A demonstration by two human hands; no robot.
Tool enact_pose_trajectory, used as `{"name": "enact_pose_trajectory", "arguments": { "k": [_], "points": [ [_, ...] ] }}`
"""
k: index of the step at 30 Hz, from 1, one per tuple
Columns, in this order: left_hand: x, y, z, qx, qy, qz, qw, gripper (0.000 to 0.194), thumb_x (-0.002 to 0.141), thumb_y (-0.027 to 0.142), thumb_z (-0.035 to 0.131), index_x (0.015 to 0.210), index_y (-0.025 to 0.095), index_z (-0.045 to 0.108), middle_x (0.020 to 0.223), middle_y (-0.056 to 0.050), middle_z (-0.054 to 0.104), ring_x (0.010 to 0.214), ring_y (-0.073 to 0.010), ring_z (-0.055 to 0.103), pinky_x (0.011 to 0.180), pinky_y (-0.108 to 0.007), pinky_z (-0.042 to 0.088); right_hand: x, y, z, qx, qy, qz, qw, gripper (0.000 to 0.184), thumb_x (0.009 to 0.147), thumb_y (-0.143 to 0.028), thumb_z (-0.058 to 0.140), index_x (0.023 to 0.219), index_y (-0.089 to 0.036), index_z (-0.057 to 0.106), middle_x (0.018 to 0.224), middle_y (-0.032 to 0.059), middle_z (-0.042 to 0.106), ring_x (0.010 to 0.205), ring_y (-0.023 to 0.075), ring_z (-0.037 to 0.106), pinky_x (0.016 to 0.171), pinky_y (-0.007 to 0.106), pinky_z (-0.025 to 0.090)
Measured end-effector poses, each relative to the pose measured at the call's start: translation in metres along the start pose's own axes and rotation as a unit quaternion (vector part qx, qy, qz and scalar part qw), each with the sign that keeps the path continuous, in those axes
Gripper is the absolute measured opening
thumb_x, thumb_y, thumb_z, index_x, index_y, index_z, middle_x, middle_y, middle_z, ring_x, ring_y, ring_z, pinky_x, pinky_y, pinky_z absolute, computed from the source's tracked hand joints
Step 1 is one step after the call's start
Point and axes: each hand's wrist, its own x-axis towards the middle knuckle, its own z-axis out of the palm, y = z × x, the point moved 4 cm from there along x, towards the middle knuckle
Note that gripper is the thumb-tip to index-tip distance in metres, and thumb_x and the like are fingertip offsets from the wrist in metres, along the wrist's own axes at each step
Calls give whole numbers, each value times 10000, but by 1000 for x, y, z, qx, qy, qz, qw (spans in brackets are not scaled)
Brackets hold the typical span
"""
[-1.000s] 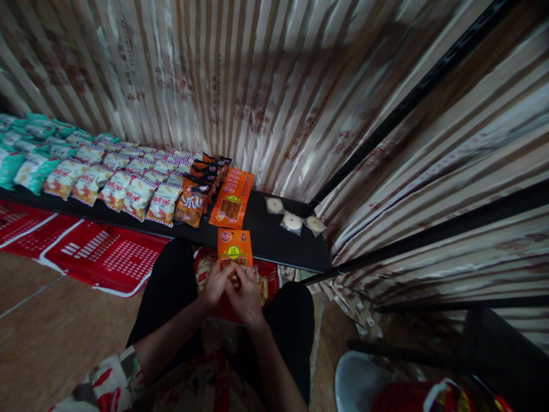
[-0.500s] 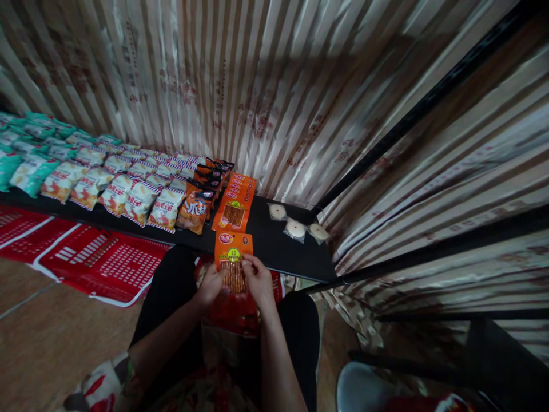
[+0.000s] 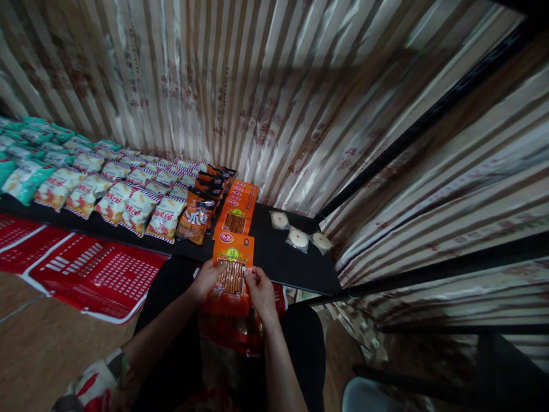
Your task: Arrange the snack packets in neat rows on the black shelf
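I hold an orange snack packet (image 3: 231, 269) with a clear window upright in front of me. My left hand (image 3: 205, 280) grips its left edge and my right hand (image 3: 258, 289) pinches its right edge. The packet's top reaches the front edge of a black shelf (image 3: 274, 260). Just behind it on the shelf lies an overlapping row of the same orange packets (image 3: 238, 206). More red-orange packets (image 3: 234, 329) lie in my lap beneath my hands.
Rows of white-and-orange snack bags (image 3: 128, 197) and teal bags (image 3: 21, 171) cover the shelf's left part. Three small round cakes in clear wrap (image 3: 299, 234) lie at its right. Red plastic crates (image 3: 90, 272) lie on the floor. Striped curtains (image 3: 266, 97) hang behind.
Both hands have lifted the orange packet up and forward, towards the shelf edge. The view has tilted so the shelf sits lower in the picture.
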Motion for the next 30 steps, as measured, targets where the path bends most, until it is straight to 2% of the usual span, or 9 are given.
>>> {"name": "enact_pose_trajectory", "arguments": {
  "k": [5, 10, 17, 23, 27, 30],
  "points": [
    [12, 5, -4, 39, 13, 15, 999, 372, 549, 326, 731, 846, 126, 628, 681, -39, 685, 662, -221, 658, 649, -318, 502, 10, 6, 4, -8, 29, -23, 999, 266, 787, -414, 519, 895, -188, 607, 604, -31, 601, 518, 118, 524, 497, 204, 388],
    [27, 10, -4, 43, 17, 48, 998, 296, 605, 274, 684, 857, 133, 617, 746, -53, 701, 677, -213, 656, 657, -321, 504, 25, 8, 8, -6, 32, -12, 999, 392, 783, -394, 515, 1087, -152, 566, 561, -57, 524, 489, 115, 489, 474, 202, 365],
    [48, 22, -8, 133, 80, 100, 983, 232, 673, 221, 645, 900, 179, 637, 884, -74, 714, 894, -258, 650, 763, -333, 503, 45, 10, 8, 21, 62, -18, 998, 470, 754, -388, 538, 1146, -129, 545, 558, -57, 541, 498, 124, 510, 525, 226, 410],
    [69, 37, -7, 245, 115, 152, 951, 378, 692, 200, 623, 1069, 171, 603, 1094, -114, 667, 1050, -277, 596, 893, -344, 436, 65, 2, 3, 12, 57, -34, 998, 477, 751, -394, 541, 1136, -112, 561, 547, -52, 533, 491, 126, 502, 508, 224, 398],
    [74, 51, -3, 335, 150, 158, 917, 430, 705, 201, 606, 1128, 128, 582, 1209, -172, 597, 1142, -304, 537, 968, -366, 366, 80, -3, 3, -3, 47, -35, 998, 494, 751, -398, 537, 1151, -109, 554, 540, -56, 518, 497, 129, 502, 511, 227, 395],
    [77, 61, 1, 366, 147, 164, 904, 443, 728, 207, 583, 1163, 124, 569, 1242, -179, 572, 1155, -307, 528, 977, -366, 353, 89, -3, 4, -14, 52, -39, 998, 539, 747, -404, 536, 1189, -96, 535, 540, -57, 511, 499, 129, 503, 514, 228, 391]
  ]
}}
